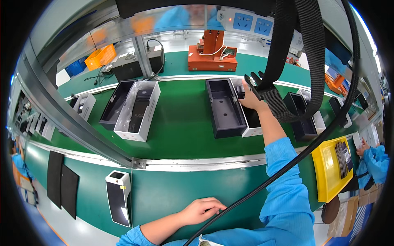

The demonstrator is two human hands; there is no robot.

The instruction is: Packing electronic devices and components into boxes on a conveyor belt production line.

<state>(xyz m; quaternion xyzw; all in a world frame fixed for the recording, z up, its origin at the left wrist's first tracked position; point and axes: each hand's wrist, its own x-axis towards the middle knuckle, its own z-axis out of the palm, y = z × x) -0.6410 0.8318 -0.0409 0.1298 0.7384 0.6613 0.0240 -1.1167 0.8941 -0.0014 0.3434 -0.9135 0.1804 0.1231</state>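
My right hand (pixel 251 98) reaches far over the green conveyor belt (pixel 180 123) into a white open box (pixel 252 123), its fingers on a dark item inside; what it grips is partly hidden by a hanging black strap (pixel 287 61). A black box tray (pixel 223 107) lies right beside that white box on its left. My left hand (pixel 202 210) rests on the near green bench, fingers curled by a black cable (pixel 230 213). A white and black handheld device (pixel 118 197) lies to its left.
Another black tray (pixel 117 101) and a white box with a dark device (pixel 139 108) lie on the belt's left. More boxes (pixel 301 117) sit right. A yellow tray (pixel 331 166) holds dark parts. Black pads (pixel 61 182), an orange fixture (pixel 212 53), a metal post (pixel 74 119), another person's blue sleeve (pixel 373 162).
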